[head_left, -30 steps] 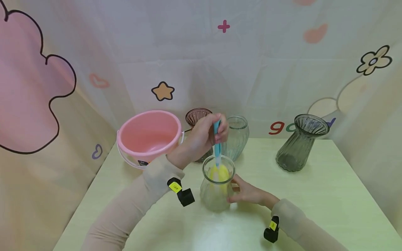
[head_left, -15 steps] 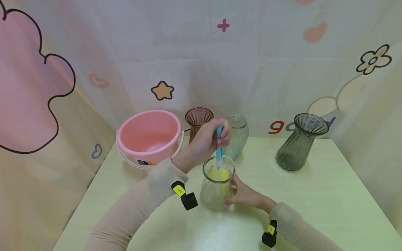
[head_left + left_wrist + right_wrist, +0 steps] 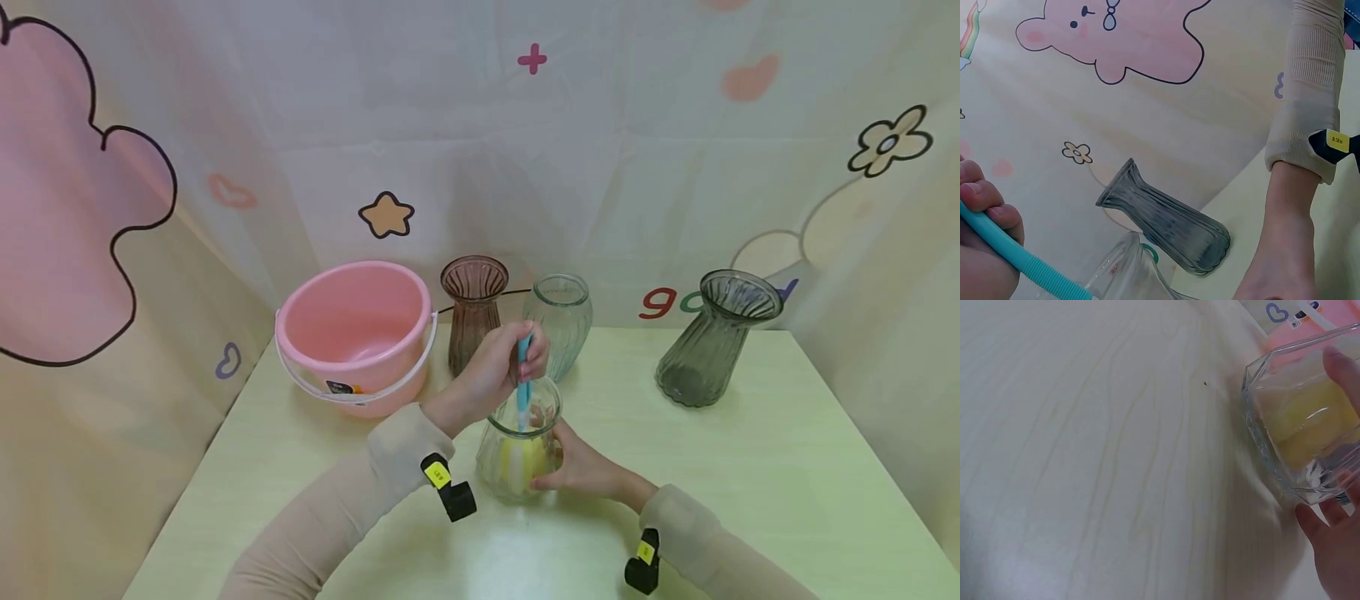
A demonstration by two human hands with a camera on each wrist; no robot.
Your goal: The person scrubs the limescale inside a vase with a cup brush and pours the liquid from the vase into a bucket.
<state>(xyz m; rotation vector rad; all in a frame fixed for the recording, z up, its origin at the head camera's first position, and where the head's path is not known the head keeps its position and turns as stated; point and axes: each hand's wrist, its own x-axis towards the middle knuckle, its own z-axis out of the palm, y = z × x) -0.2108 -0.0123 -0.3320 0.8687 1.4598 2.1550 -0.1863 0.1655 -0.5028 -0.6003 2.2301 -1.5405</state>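
Note:
A clear glass vase (image 3: 489,471) stands near the middle of the table, close in front of me. My left hand (image 3: 495,367) grips the teal handle (image 3: 523,392) of a sponge bottle brush, pointing down through the vase's mouth. The brush's yellow sponge head (image 3: 521,460) sits low inside the vase, seen through the glass. With thumb and fingers around its right side, my right hand (image 3: 592,467) holds the vase. In the right wrist view the vase's base (image 3: 1260,434) faces the camera, and my thumb and fingers lie along the glass.
A pink bucket (image 3: 382,392) with a white handle stands at the back left. Behind my left hand are a reddish-brown glass vase (image 3: 472,308) and a pale green one (image 3: 570,325). A grey glass vase (image 3: 701,358) stands at the right. A printed curtain (image 3: 480,167) hangs behind the table.
My left hand has moved down, pushing the brush deeper, so the yellow sponge now sits lower in the vase. My right hand keeps its hold on the vase's side.

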